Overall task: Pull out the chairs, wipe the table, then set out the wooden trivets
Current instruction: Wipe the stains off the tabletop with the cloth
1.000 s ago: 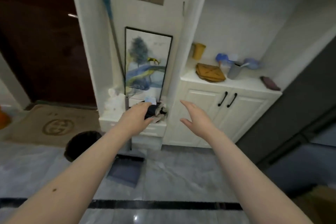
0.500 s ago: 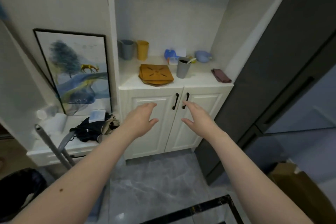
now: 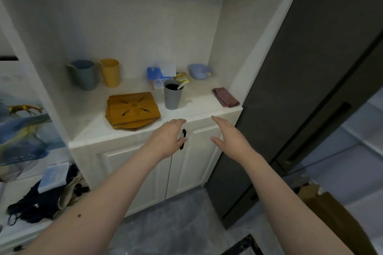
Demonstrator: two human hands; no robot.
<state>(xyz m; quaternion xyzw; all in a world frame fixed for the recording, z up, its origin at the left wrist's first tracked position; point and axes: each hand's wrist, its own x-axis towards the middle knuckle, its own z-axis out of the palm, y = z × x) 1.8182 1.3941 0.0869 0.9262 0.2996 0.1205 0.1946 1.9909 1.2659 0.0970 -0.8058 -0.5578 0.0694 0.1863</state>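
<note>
A stack of wooden trivets (image 3: 132, 111) with cut-out slots lies on the white cabinet top (image 3: 199, 107), left of centre. My left hand (image 3: 165, 141) hovers open in front of the cabinet doors, just below and right of the stack, not touching it. My right hand (image 3: 230, 136) is also open with fingers spread, level with the cabinet's front edge, empty. A folded maroon cloth (image 3: 225, 97) rests on the right end of the top. The table and chairs are out of view.
A grey cup (image 3: 173, 95) with a utensil stands beside the trivets; a grey-blue cup (image 3: 84, 74), yellow cup (image 3: 109, 74), blue box (image 3: 157, 74) and blue bowl (image 3: 199, 71) sit behind. Dark fridge (image 3: 300, 89) on the right, a painting (image 3: 22, 128) and dark clothes (image 3: 47, 198) on the left.
The view has swung right and closer to the cabinet. My left hand let go of the dark bundle on the low shelf, and both hands have risen toward the cabinet top.
</note>
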